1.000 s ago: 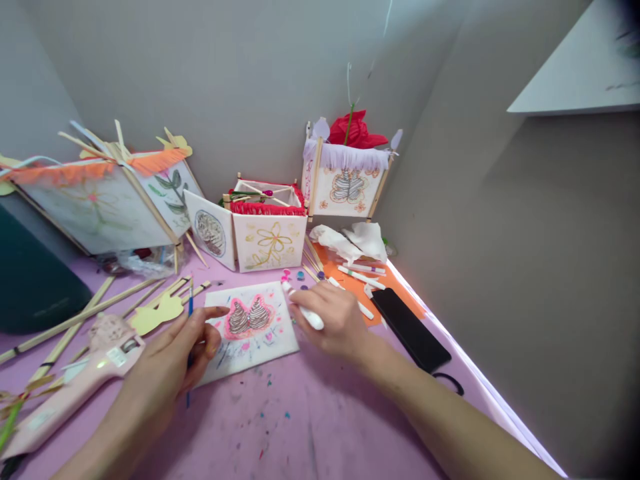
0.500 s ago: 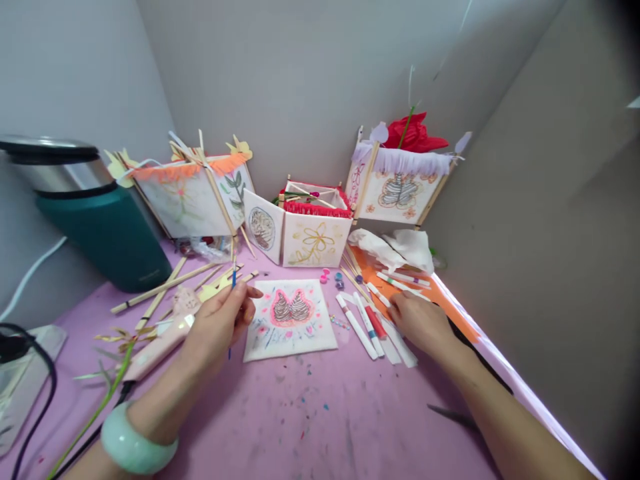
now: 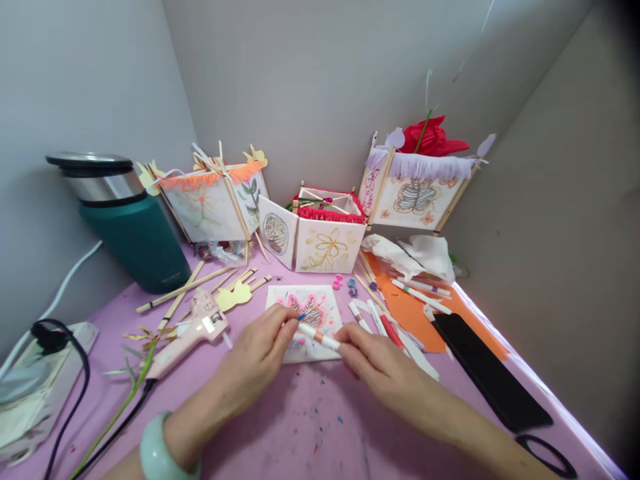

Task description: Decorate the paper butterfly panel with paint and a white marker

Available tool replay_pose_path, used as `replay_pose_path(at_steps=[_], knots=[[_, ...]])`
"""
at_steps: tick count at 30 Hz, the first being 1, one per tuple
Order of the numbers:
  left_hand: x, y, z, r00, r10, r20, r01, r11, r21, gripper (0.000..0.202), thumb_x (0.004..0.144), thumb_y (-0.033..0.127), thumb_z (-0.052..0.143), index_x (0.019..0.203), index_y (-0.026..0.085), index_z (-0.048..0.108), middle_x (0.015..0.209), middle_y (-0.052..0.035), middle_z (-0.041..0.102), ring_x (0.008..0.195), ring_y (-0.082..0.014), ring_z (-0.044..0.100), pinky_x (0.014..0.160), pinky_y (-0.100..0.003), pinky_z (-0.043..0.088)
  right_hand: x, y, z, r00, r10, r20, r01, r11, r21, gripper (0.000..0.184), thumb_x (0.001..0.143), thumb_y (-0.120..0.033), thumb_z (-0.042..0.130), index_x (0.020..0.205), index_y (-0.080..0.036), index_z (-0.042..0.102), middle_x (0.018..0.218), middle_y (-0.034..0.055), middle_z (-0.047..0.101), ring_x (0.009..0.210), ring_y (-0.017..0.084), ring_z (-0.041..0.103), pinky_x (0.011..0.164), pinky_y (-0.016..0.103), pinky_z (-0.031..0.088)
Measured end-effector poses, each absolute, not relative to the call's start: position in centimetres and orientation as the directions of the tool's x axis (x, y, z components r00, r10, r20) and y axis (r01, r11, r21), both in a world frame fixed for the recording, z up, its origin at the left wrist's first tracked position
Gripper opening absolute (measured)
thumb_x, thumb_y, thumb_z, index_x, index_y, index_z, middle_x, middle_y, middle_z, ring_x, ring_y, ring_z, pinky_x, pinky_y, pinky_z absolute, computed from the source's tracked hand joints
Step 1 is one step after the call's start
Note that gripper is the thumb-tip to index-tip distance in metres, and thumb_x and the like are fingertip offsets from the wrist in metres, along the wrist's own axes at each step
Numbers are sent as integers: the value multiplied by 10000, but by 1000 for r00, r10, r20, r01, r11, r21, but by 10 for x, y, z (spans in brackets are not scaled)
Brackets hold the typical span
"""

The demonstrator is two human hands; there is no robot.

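Observation:
Over the square white panel (image 3: 280,300) with a pink-and-black butterfly drawing, my two hands meet at a white marker with an orange-brown band (image 3: 325,341). My right hand (image 3: 373,357) pinches the marker's right end. At its left end are the closed fingers of my left hand (image 3: 267,343); whether they grip the marker too is hard to tell. A short blue piece of a thin paintbrush (image 3: 302,317) shows at my left fingertips, the rest hidden. The hands cover part of the drawing.
White markers (image 3: 376,317) and a red one (image 3: 391,331) lie to the right, near orange paper (image 3: 420,323) and a black phone (image 3: 493,373). Decorated panel lanterns (image 3: 331,245) stand behind. At left are a pink glue gun (image 3: 183,347), wooden sticks and a teal bottle (image 3: 135,233).
My right hand has come back from the marker pile with a white marker. My left hand has moved right, over the panel, its blue paintbrush no longer upright. The view has shifted left.

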State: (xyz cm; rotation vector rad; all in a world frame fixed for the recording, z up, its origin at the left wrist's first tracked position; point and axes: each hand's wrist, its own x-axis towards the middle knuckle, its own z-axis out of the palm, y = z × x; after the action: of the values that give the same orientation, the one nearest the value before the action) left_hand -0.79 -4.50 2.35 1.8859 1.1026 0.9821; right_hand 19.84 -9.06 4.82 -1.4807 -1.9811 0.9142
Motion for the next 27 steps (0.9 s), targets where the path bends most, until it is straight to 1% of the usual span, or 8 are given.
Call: replay_pose_path(at_steps=[4, 8, 13, 17, 20, 22, 24, 27], knots=[[-8, -42, 22, 364, 930, 51, 223, -140, 965, 328, 906, 454, 457, 823, 193, 637, 555, 29, 466, 516, -115, 413, 501, -226, 299, 189, -92, 34, -367, 896, -248, 205, -182, -962, 271, 919, -423, 486, 790, -187, 520, 649, -43, 467, 500, 67, 371, 446, 192, 261], [-5, -42, 23, 376, 917, -135, -98, 184, 978, 408, 843, 579, 502, 836, 182, 597, 463, 98, 237, 411, -64, 175, 410, -199, 140, 180, -92, 26, -520, 763, -384, -134, -517, -845, 329, 886, -505, 528, 936, -180, 538, 594, -88, 380, 405, 25, 189, 390, 174, 116], [-6, -46, 22, 502, 855, -127, -274, 297, 915, 353, 786, 464, 651, 983, 172, 615, 492, 105, 248, 433, -47, 128, 412, -182, 113, 175, -90, 20, -658, 674, -334, -324, -655, -683, 294, 889, -463, 539, 921, -171, 567, 536, -110, 270, 397, 28, 99, 380, 167, 72], [-4, -48, 19, 466, 880, -91, -301, 255, 919, 318, 814, 452, 628, 942, 161, 611, 477, 106, 266, 420, -41, 133, 407, -186, 110, 168, -93, 14, -585, 744, -324, -302, -570, -764, 322, 902, -508, 478, 895, -191, 530, 533, -109, 237, 405, 47, 101, 388, 179, 101], [0, -49, 19, 410, 909, -80, -288, 212, 934, 328, 805, 478, 631, 901, 167, 592, 468, 105, 298, 409, -40, 156, 401, -187, 117, 160, -99, 13, -235, 962, -137, 43, -130, -991, 359, 898, -531, 455, 816, -188, 525, 566, -59, 361, 474, 80, 280, 450, 216, 203], [1, -50, 19, 382, 921, -79, -259, 188, 947, 346, 794, 497, 635, 889, 167, 586, 464, 104, 312, 404, -41, 171, 396, -189, 120, 157, -102, 14, -118, 992, 45, 305, 79, -949, 362, 887, -525, 468, 775, -184, 523, 596, -25, 418, 541, 108, 354, 499, 243, 237], [2, -51, 20, 361, 930, -71, -241, 167, 956, 346, 798, 502, 625, 876, 167, 587, 456, 103, 312, 403, -45, 179, 392, -193, 120, 156, -102, 16, -145, 989, 17, 321, 63, -945, 366, 903, -520, 430, 769, -189, 509, 583, -31, 401, 523, 109, 347, 495, 245, 243], [4, -53, 19, 350, 935, -53, -247, 147, 958, 319, 823, 483, 601, 870, 168, 592, 445, 104, 297, 403, -47, 179, 393, -194, 129, 158, -100, 18, -322, 922, -216, 114, -189, -975, 386, 942, -523, 314, 812, -200, 480, 547, -66, 328, 440, 90, 265, 437, 223, 235]])
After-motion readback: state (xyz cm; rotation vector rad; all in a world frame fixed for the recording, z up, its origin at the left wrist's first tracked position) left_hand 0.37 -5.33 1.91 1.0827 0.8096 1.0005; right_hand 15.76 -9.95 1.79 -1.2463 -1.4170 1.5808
